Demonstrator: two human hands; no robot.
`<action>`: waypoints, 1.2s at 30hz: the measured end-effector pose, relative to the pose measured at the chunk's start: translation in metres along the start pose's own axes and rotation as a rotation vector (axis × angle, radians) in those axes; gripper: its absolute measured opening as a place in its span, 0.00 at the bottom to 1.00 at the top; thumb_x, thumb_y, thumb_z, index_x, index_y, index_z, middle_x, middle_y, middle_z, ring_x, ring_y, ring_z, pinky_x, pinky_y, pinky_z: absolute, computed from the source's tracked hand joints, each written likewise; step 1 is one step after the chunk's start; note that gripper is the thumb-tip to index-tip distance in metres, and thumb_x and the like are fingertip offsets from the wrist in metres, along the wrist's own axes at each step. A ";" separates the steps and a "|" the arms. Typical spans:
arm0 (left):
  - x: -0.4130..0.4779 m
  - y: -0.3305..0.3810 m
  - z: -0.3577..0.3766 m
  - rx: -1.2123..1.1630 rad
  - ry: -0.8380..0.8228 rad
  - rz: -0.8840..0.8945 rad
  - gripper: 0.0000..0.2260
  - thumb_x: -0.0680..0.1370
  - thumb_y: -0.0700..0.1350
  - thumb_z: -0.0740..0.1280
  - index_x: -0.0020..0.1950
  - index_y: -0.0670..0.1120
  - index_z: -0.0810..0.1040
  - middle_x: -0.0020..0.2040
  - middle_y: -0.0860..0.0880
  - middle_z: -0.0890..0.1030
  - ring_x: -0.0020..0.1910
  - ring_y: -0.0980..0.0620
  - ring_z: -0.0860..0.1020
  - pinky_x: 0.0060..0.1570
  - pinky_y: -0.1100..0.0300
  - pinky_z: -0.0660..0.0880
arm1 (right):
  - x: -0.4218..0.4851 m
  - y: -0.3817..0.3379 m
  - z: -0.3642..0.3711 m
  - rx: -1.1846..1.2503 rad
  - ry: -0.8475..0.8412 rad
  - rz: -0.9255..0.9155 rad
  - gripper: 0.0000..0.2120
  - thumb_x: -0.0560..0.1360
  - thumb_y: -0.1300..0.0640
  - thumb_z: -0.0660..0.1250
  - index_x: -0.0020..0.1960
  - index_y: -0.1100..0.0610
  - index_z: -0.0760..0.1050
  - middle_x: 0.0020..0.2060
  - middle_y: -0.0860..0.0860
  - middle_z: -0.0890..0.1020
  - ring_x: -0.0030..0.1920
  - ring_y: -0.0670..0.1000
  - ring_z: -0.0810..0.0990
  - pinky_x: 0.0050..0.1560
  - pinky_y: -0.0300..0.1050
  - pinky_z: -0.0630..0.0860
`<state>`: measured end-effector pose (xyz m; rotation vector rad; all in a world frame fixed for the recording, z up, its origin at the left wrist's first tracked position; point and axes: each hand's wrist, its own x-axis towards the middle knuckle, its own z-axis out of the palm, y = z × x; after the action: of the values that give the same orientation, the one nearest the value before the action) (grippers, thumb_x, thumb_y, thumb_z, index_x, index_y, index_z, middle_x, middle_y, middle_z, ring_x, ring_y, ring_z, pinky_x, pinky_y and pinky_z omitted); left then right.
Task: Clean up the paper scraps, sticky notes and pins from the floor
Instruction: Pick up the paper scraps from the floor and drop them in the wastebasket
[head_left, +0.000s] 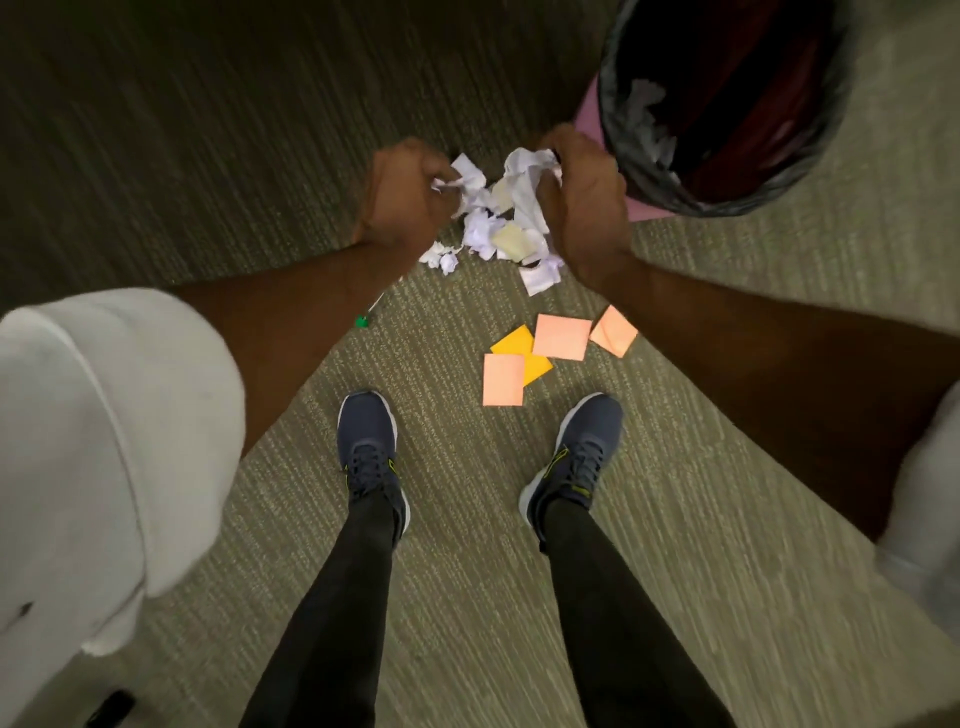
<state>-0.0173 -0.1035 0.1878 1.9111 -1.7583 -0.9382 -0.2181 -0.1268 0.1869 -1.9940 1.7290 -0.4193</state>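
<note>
Head view: left hand (402, 195) and right hand (584, 202) are both clenching paper scraps (506, 223), gathering the pile, likely needing a lift toward the bin (610, 124) at 1 o'clock.

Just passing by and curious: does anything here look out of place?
Yes. Crumpled paper scraps litter the carpet beside the bin, sticky notes lie scattered near the shoes, and a green pin lies loose.

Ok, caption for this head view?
Left hand and right hand grip paper scraps beside the bin; sticky notes and a green pin lie on the carpet.
</note>
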 end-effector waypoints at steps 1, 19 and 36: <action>0.002 0.017 -0.003 -0.004 -0.006 0.007 0.09 0.70 0.42 0.72 0.48 0.42 0.87 0.44 0.43 0.86 0.42 0.52 0.80 0.42 0.60 0.75 | 0.001 0.001 -0.016 -0.002 0.008 0.005 0.10 0.77 0.65 0.62 0.57 0.61 0.75 0.47 0.60 0.81 0.49 0.60 0.81 0.45 0.49 0.71; 0.082 0.231 0.047 -0.029 -0.021 0.157 0.08 0.68 0.43 0.65 0.38 0.41 0.82 0.31 0.42 0.71 0.36 0.51 0.79 0.33 0.58 0.63 | 0.043 0.086 -0.184 0.058 0.170 0.327 0.13 0.70 0.62 0.59 0.53 0.59 0.75 0.44 0.56 0.83 0.45 0.58 0.81 0.45 0.55 0.77; 0.026 0.192 0.078 -0.087 -0.070 0.083 0.10 0.71 0.38 0.68 0.50 0.41 0.84 0.50 0.44 0.83 0.50 0.51 0.80 0.52 0.60 0.77 | -0.004 0.117 -0.182 0.070 0.068 0.180 0.17 0.73 0.60 0.57 0.60 0.57 0.76 0.52 0.55 0.81 0.50 0.53 0.81 0.52 0.53 0.78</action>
<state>-0.2102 -0.1443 0.2560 1.7574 -1.7906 -1.0456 -0.4110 -0.1610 0.2787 -1.7767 1.8891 -0.4839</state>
